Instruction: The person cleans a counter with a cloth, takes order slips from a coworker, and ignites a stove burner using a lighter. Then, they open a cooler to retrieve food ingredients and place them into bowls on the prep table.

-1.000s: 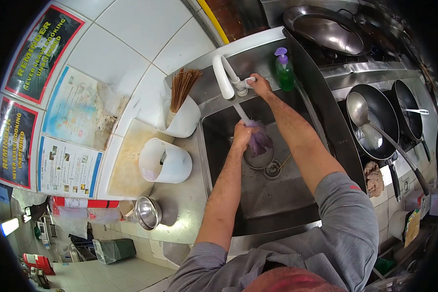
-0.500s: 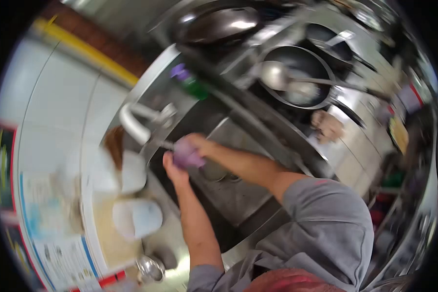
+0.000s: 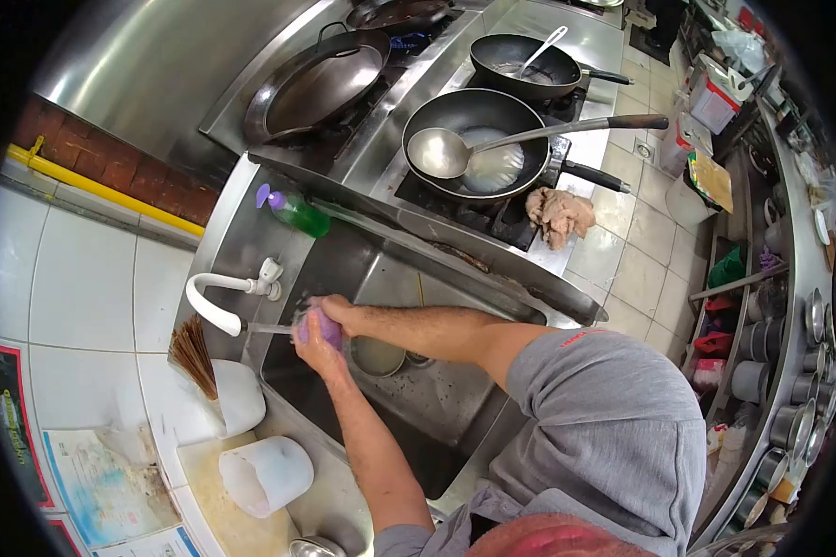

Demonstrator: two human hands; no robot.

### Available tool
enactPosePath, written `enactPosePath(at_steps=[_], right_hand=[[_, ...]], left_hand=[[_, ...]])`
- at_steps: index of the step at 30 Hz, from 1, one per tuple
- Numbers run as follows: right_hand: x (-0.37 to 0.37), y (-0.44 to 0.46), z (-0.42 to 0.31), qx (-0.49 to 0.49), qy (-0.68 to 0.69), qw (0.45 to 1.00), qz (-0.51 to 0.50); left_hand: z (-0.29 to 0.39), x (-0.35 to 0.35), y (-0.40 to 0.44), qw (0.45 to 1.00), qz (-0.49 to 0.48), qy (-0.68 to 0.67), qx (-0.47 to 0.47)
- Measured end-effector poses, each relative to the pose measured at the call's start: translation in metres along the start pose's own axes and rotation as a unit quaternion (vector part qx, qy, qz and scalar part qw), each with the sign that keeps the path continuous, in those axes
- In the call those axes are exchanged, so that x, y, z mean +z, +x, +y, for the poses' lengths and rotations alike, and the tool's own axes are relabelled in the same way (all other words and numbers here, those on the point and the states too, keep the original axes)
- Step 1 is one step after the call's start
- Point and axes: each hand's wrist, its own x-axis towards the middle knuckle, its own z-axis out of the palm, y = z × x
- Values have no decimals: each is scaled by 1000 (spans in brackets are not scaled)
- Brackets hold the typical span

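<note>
My left hand [image 3: 320, 349] and my right hand [image 3: 337, 314] are together over the left side of the sink [image 3: 427, 381]. Between them is a bunched purple cloth [image 3: 311, 329], with the fingers of both hands wrapped round it. A stream of water from the white curved faucet [image 3: 215, 302] runs onto the cloth and fingers. Below the hands, partly hidden by the right one, a round metal bowl [image 3: 378, 358] lies in the sink by the drain. A green soap bottle [image 3: 300, 216] with a purple pump leans at the sink's back edge.
On the stove to the right are a black wok [image 3: 424, 121] with a ladle [image 3: 443, 151] across it, a smaller frying pan [image 3: 494, 54] and a crumpled beige rag [image 3: 562, 215]. White plastic containers [image 3: 281, 472] and a bundle of brown bristles [image 3: 193, 357] stand left of the sink.
The camera view has shifted and sharpened. Both hands remain on the purple cloth beneath the faucet, and the cloth is now gathered more tightly between them.
</note>
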Motion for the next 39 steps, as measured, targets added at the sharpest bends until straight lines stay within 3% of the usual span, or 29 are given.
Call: enactPosePath(at_steps=[2,3,4,5,6,8,9,10,13,15,18,20,21,22,23,24,26,28,30,31,32,33,34,35,36,39], right_hand=[[1,-4,2,-172,-227,957,-56],[13,-38,0,-237,-262,931,-96],[4,-42,0,-232,-261,932,-98],[-5,-40,-5,-262,-265,920,-119],[-12,-35,-12,-290,-267,907,-144],[-15,-16,-19,-332,-271,879,-210],[-9,-5,-15,-345,-272,862,-252],[-2,-15,-13,-239,-245,899,-274],[-10,-51,-23,129,-158,937,-284],[-18,-37,-20,168,-150,918,-327],[-20,-28,-14,130,-271,907,-296],[-19,-30,-11,27,-380,890,-249],[-18,-30,-4,31,-381,890,-250],[-17,-28,5,-3,-399,897,-190],[-15,-26,13,-39,-417,899,-130],[-17,-22,24,-38,-417,898,-131],[-28,-1,54,-333,-516,789,-27],[-39,6,67,-287,-576,765,10],[-21,-26,58,-243,-636,721,127],[-29,-7,57,-210,-663,710,111],[-41,9,53,-209,-663,711,110],[-50,17,47,-242,-591,768,47],[-41,3,38,-271,-512,815,-20],[-36,-12,21,-178,-404,897,-24],[-37,-12,14,-178,-406,896,-26],[-32,-13,-9,-121,-164,975,-83]], left_hand=[[7,-4,1,999,7,30,-28],[13,-5,1,997,15,-55,-58],[18,-7,1,986,23,-140,-88],[26,-10,0,981,-27,-173,-88],[32,-8,0,982,-18,-169,-87],[39,-1,2,943,-190,-229,-147],[28,-8,7,963,-134,-194,-129],[17,-17,12,979,-71,-156,-110],[17,-23,15,984,-78,-127,-101],[16,-21,18,982,-81,-122,-120],[12,-17,17,984,-102,-38,-141],[6,-17,19,989,-84,8,-124],[1,-17,20,987,-74,33,-140],[-9,-21,24,987,-71,33,-141],[-19,-25,28,986,-64,106,-116],[-26,-27,30,978,-56,178,-91],[-33,-29,23,969,-56,236,-45],[-51,-27,15,916,37,398,26],[-54,-28,11,925,48,378,-11],[-60,-33,10,928,77,363,-31],[-66,-38,9,930,106,347,-51],[-60,-42,5,958,105,257,-72],[-48,-46,2,958,111,256,-71],[-36,-52,-2,981,73,74,-162],[-27,-57,-7,963,30,-113,-244],[-28,-61,-13,964,-15,-114,-239]])
